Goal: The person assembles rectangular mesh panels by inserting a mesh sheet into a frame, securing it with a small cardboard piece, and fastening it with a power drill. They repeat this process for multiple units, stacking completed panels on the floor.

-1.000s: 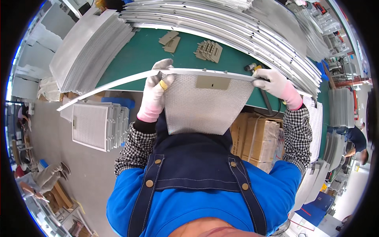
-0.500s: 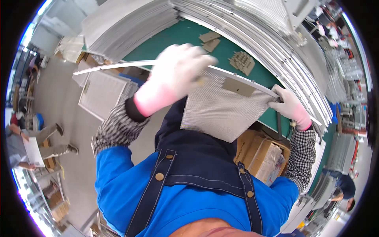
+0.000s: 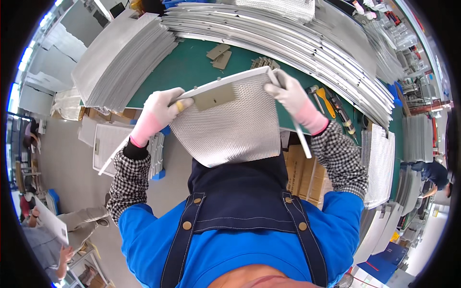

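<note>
A silvery metal mesh panel (image 3: pixel 235 129) hangs before my body, its upper edge along a thin white frame strip (image 3: pixel 230 80). A tan rectangular plate (image 3: pixel 214 97) lies against the mesh just below that strip. My left hand (image 3: pixel 163 109), in a white and pink glove, grips the left upper corner, thumb in front. At the right upper corner, my right hand (image 3: pixel 294 96) is closed around the strip and mesh edge. Lengths of white strip angle down beyond both hands, apart from the mesh's sides. The fingers behind the panel are partly hidden.
Stacked mesh panels (image 3: pixel 127 60) stand at left on the green table (image 3: pixel 187 60); long white frames (image 3: pixel 288 43) are piled along the back. Tan plates (image 3: pixel 221 56), a yellow-handled tool (image 3: pixel 327 103) and a power screwdriver (image 3: pixel 343 114) lie there. Cardboard boxes (image 3: pixel 302 173) sit below. A person (image 3: pixel 55 240) is at far left.
My left hand has moved left and down to the panel's left corner. My right hand has shifted left and up. The panel has turned, its right corner now higher; strip now angles down on both sides.
</note>
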`<control>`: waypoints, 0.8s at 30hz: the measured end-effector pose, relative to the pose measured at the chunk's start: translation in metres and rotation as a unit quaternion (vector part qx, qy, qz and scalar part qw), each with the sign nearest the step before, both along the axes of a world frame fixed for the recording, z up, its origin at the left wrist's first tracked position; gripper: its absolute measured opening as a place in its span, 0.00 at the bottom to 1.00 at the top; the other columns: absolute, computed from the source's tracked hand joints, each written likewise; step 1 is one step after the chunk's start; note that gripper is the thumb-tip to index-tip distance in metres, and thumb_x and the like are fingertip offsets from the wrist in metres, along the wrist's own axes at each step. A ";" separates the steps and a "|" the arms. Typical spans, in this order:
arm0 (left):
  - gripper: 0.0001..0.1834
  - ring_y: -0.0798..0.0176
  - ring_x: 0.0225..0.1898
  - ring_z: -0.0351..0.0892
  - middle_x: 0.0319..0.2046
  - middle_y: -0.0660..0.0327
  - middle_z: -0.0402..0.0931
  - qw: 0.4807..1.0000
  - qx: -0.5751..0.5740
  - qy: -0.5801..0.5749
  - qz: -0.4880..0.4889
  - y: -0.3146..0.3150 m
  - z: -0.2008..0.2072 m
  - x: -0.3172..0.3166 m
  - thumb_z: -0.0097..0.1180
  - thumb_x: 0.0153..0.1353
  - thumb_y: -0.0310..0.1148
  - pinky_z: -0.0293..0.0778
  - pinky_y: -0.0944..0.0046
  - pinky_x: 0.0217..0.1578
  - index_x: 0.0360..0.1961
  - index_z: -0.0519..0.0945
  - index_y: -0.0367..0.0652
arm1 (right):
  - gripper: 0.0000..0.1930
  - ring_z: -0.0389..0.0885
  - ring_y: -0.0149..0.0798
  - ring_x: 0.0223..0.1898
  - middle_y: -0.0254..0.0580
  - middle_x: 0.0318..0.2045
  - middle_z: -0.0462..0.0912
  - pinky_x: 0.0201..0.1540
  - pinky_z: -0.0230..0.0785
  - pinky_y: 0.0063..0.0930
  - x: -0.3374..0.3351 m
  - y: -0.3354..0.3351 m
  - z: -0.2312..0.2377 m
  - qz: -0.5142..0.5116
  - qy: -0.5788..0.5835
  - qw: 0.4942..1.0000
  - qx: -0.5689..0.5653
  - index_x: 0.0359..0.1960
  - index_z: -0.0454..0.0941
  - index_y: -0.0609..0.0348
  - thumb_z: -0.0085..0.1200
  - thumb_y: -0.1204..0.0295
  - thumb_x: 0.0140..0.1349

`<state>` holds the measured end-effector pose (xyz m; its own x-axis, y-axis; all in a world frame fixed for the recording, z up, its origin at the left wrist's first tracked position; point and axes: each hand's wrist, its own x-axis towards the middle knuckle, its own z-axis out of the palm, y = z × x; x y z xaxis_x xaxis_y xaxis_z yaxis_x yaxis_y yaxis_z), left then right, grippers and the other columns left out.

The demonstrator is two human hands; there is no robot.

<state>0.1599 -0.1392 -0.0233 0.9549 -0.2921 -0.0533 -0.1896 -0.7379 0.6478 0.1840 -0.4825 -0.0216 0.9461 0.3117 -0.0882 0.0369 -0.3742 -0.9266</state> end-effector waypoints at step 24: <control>0.31 0.71 0.38 0.73 0.36 0.64 0.78 0.934 -0.342 -0.059 0.080 -0.052 0.041 0.052 0.65 0.62 0.52 0.72 0.67 0.40 0.50 0.81 0.31 | 0.22 0.76 0.33 0.48 0.43 0.48 0.79 0.54 0.68 0.28 -0.069 -0.052 -0.110 -0.194 -0.070 0.942 0.264 0.57 0.70 0.72 0.48 0.62 0.75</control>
<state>0.2118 -0.1909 0.0180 0.9767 -0.0730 0.2019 -0.2122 -0.1835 0.9599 0.1147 -0.5340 -0.1319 0.9888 -0.0941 0.1159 0.1274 0.1266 -0.9837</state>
